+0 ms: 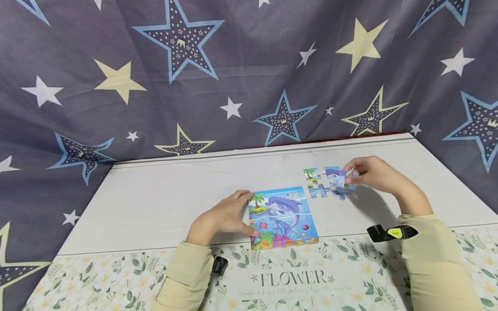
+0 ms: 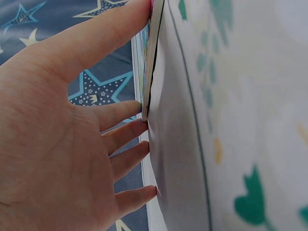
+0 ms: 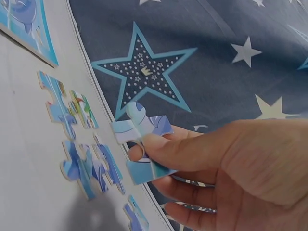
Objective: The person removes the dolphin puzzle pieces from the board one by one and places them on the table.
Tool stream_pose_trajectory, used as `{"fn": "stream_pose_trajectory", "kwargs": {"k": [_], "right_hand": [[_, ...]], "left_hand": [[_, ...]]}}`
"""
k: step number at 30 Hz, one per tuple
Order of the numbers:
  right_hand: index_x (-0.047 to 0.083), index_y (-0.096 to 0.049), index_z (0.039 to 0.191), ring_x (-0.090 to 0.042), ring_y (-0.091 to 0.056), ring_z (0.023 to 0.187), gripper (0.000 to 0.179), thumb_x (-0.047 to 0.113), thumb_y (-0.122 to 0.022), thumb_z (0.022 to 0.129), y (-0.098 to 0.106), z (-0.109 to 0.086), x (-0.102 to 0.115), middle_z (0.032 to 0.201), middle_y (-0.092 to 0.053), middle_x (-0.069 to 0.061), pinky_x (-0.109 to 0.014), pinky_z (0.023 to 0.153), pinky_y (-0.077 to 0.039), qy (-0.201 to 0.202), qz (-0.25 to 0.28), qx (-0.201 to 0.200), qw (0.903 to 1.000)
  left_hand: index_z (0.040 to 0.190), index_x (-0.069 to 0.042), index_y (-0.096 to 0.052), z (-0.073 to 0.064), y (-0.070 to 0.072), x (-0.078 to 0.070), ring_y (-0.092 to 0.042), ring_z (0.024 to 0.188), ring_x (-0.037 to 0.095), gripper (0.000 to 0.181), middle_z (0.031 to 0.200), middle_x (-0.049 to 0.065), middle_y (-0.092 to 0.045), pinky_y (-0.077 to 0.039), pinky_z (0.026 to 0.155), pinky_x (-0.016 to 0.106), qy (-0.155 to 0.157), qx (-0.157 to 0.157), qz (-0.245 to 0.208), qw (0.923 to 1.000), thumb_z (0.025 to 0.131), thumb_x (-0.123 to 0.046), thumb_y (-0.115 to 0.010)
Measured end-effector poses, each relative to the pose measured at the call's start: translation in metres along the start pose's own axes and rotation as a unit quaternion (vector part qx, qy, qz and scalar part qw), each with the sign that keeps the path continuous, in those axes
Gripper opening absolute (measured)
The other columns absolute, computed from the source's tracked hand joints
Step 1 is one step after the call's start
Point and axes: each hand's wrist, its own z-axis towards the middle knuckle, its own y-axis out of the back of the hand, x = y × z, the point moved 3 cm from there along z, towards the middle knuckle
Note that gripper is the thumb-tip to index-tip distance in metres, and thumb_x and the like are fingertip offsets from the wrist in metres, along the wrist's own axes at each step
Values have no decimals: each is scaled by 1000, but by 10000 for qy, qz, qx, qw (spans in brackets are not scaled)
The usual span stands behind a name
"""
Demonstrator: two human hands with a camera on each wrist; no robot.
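A square puzzle board [image 1: 295, 211] printed with a dolphin, a palm tree and coral lies on the table. My left hand [image 1: 223, 216] is at its left side, thumb on the near part of that edge and fingertips by the far corner. In the left wrist view these fingers [image 2: 127, 134] are spread and fairly straight against the board's edge. My right hand [image 1: 373, 172] pinches a blue and purple puzzle piece [image 3: 156, 126] between thumb and fingers. It is held above several loose puzzle pieces [image 1: 318, 190], right of the board.
The loose pieces lie in small groups, one with a palm tree [image 3: 84, 108]. A white tablecloth [image 1: 171, 198] with a floral front band [image 1: 124, 276] covers the table. Behind it hangs a dark curtain [image 1: 241, 65] with stars.
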Motion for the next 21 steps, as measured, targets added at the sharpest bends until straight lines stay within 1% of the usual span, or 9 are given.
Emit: {"fn": "stream_pose_trajectory", "kwargs": {"k": [4,9,14,21], "right_hand": [[-4,-69,107,-13,-60,77,28,12,-77,86,5,-2,-6,85,-70,-4,-25,68,-50,-50,-141,-142,9998],[-4,-69,106,-18,-60,83,27,13,-77,87,9,-4,-11,88,-69,-5,-28,69,-50,-192,-268,-215,9992],[-5,-68,107,-18,-60,81,27,13,-76,88,10,-4,-13,85,-69,-5,-30,68,-50,-245,-275,-187,9991],[-5,-67,106,-17,-56,76,31,16,-79,86,14,-7,-20,79,-66,-2,-30,64,-46,-403,-398,-304,9979]], "left_hand": [[156,-6,-29,0,0,-1,-28,145,34,111,160,10,-27,-28,116,50,0,-3,-13,10000,70,-45,-88],[155,-6,-29,0,1,-1,-28,145,33,110,159,10,-27,-28,116,49,20,-13,-9,10000,70,-45,-88],[155,-6,-29,-1,1,-1,-28,145,33,109,159,10,-27,-29,116,49,51,-20,25,10000,71,-45,-87],[155,-6,-30,-1,1,-1,-28,145,33,109,159,11,-27,-28,117,49,31,-19,-9,10000,71,-44,-88]]}}
